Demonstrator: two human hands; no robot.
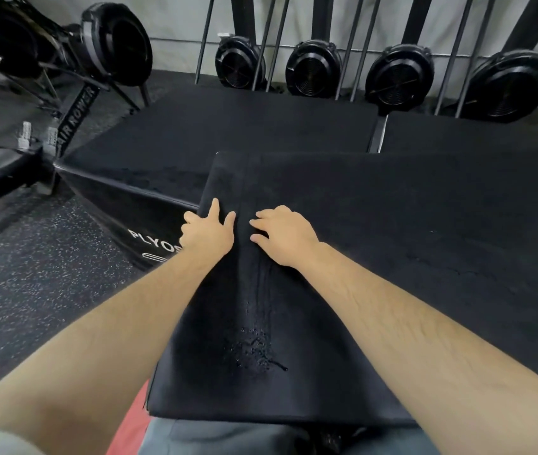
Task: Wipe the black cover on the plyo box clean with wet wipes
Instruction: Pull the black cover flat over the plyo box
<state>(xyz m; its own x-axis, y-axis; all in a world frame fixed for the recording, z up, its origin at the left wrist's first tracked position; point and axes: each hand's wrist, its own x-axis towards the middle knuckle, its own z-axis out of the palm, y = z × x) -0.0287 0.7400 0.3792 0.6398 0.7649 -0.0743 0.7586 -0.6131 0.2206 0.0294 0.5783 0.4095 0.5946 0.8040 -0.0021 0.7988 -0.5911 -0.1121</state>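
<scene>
Speckled rubber gym floor (24, 284) runs along the left. I am viewing from over the near edge of the plyo box (458, 231), with grey trouser fabric (215, 438) at the bottom of frame.

The black cover (320, 339) lies flat across the box top. Close to the near edge, left of centre, is a wet patch (256, 353) of beaded droplets. A thin damp streak runs away from it along a seam toward the hands.

Left hand (207, 233): fingers straight and spread, laid on the cover at the box's left edge, outer finger reaching over that edge.

Right hand (285, 239): just beside the left, across the seam. Fingers are loosely bent with the tips pressing the cover, and nothing is visibly gripped. I cannot tell whether anything lies under the palm.

Past the far-left corner sits a lower second box (228, 126) with white "PLYO" lettering on its side. An air rower (74, 110) stands far left. A row of round black fan housings (313, 68) lines the back wall.
</scene>
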